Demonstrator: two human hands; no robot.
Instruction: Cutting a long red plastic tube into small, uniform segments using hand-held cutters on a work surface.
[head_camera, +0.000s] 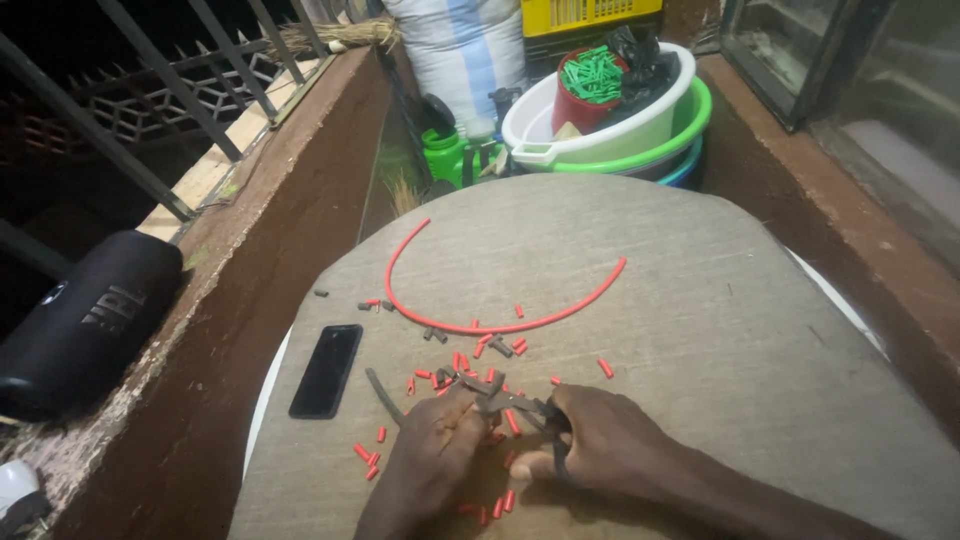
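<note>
Low in the frame, the right hand (610, 445) has its fingers through the handles of dark scissors (515, 400), grip closed around them, with the blades pointing toward the upper left. The left hand (440, 445) meets the blades from the left, its fingertips pinched together on a short dark piece of tubing (470, 380) held right at the blade tips (its long axis seems to cross the blades). Small red cut pieces (510, 421) lie scattered on the grey worktop (720, 310) around both hands. A long red tube (480, 325) curves above them, and a black phone (326, 370) lies to the left.
</note>
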